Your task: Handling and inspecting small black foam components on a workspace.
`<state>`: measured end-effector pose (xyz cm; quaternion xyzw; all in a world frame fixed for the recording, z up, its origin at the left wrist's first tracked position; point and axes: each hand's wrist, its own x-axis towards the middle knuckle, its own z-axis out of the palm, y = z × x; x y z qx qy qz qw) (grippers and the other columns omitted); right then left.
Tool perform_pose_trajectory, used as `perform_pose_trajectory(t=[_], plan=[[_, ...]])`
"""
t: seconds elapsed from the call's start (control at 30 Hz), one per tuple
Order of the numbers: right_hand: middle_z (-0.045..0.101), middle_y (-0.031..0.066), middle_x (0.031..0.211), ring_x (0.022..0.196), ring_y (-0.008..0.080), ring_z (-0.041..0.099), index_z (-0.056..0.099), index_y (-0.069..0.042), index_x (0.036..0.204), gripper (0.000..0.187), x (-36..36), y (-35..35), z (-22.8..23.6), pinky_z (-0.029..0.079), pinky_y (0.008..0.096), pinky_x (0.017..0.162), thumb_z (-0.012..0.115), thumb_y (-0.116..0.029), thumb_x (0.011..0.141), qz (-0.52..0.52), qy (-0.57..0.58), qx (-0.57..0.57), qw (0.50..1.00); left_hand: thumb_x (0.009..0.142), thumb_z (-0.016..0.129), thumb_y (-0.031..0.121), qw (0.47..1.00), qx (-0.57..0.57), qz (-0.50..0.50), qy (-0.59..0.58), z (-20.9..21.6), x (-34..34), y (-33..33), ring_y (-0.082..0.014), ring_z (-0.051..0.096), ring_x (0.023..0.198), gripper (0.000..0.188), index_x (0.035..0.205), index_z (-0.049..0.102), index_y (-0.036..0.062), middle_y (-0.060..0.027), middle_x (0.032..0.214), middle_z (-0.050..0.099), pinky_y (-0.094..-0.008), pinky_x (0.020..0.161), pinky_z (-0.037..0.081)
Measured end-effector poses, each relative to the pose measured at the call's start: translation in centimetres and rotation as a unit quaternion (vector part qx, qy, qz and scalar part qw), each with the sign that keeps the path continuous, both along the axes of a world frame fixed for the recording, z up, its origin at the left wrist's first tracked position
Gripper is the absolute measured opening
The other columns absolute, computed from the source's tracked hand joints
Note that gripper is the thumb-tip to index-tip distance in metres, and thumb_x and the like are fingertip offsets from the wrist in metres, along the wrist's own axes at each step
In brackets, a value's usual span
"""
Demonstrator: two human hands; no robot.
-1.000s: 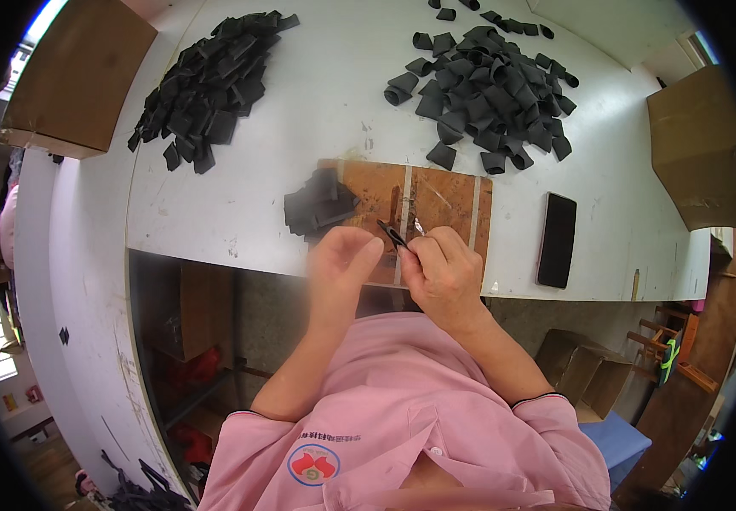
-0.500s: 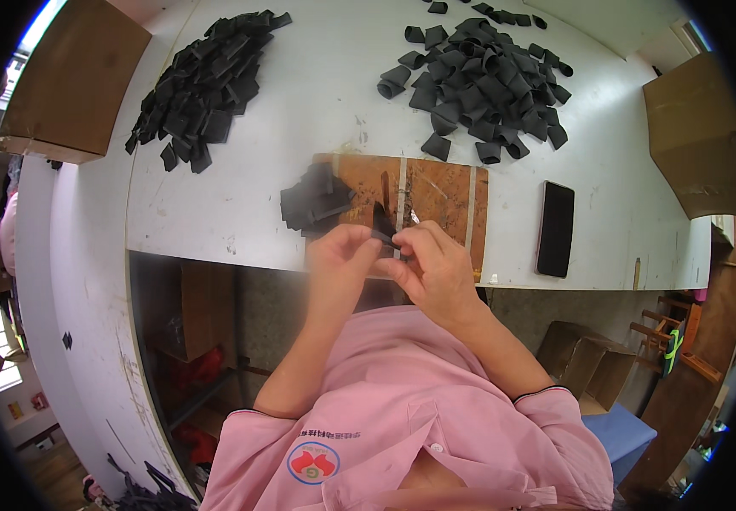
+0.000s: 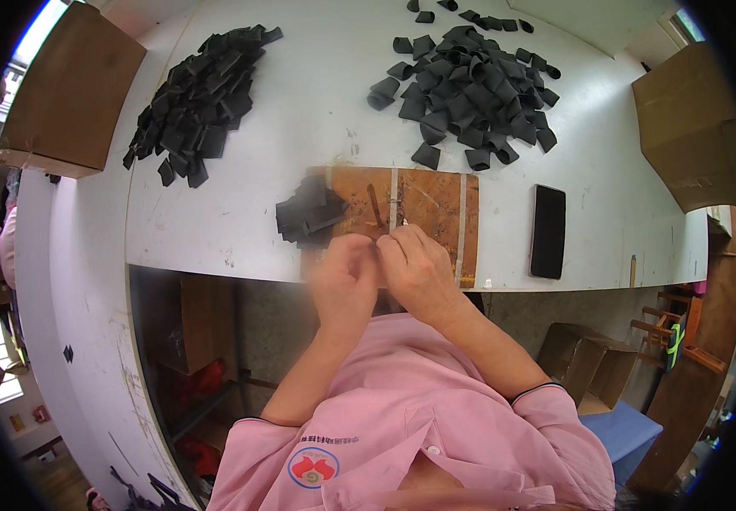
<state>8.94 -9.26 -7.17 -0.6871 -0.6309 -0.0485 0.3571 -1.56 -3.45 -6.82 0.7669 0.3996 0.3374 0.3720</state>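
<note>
My left hand (image 3: 345, 277) and my right hand (image 3: 420, 271) meet over the near edge of a worn brown board (image 3: 432, 204). Both are closed, fingertips pinched together around a small black piece (image 3: 375, 248). Fingers hide most of that piece, so its shape cannot be made out. Just beyond my left hand, a loose stack of flat black pieces (image 3: 306, 213) overlaps the board's left side and looks hazy. A narrow dark mark (image 3: 374, 204) shows on the board past my fingertips.
Flat black pieces are heaped (image 3: 202, 102) at the far left; curled, tube-like black pieces (image 3: 474, 94) form a pile at the far right. A dark phone (image 3: 548, 232) lies right of the board. Cardboard boxes stand at left (image 3: 74, 85) and right (image 3: 691, 123).
My hands have drawn closer together, and the black piece that showed between them is now mostly covered by fingers. The view has shifted slightly.
</note>
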Motion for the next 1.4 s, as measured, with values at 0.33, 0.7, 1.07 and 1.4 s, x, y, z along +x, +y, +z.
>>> perform_pose_trajectory(t=[0.33, 0.7, 1.07, 1.4], plan=[[0.049, 0.0094, 0.075, 0.066, 0.0251, 0.053, 0.054, -0.001, 0.078, 0.014, -0.2, 0.4, 0.3, 0.045, 0.0339, 0.055, 0.06, 0.0, 0.066, -0.011, 0.116, 0.023, 0.993, 0.076, 0.055, -0.007, 0.999, 0.021, -0.034, 0.003, 0.7, -0.3, 0.6, 0.001, 0.045, 0.054, 0.016, 0.091, 0.055, -0.004, -0.0015, 0.07, 0.059, -0.0129, 0.047, 0.035], [0.051, -0.0007, 0.069, 0.062, 0.0064, 0.048, 0.058, 0.002, 0.078, 0.009, 1.2, 0.3, 2.4, 0.037, 0.0187, 0.052, 0.063, -0.004, 0.073, 0.029, 0.644, -0.048, 0.763, 0.071, 0.053, -0.009, 0.726, -0.569, -0.131, -0.364, 3.1, -0.7, 2.6, -0.0014, 0.032, 0.039, 0.022, 0.091, 0.05, -0.0004, -0.0027, 0.068, 0.05, -0.0164, 0.035, 0.023], [0.034, -0.0065, 0.06, 0.05, 0.0042, 0.026, 0.045, -0.008, 0.071, 0.024, 1.6, 0.0, 4.4, 0.023, 0.0183, 0.044, 0.053, -0.023, 0.087, 0.152, 0.786, -0.127, 0.585, 0.076, 0.049, -0.01, 0.892, -0.365, -0.005, -0.267, 4.7, -0.5, 1.9, -0.0005, 0.039, 0.039, 0.014, 0.088, 0.053, -0.0036, -0.0037, 0.066, 0.056, -0.0162, 0.033, 0.026], [0.044, -0.0057, 0.063, 0.054, 0.002, 0.037, 0.052, -0.006, 0.073, 0.024, 4.7, 4.2, 5.3, 0.029, 0.0182, 0.046, 0.051, -0.024, 0.088, 0.19, 0.723, -0.138, 0.65, 0.083, 0.042, -0.002, 0.578, -0.628, -0.225, -0.471, 4.2, 0.6, 6.4, -0.0019, 0.028, 0.031, 0.025, 0.107, 0.047, -0.0046, -0.0109, 0.08, 0.059, -0.0162, 0.031, 0.019]])
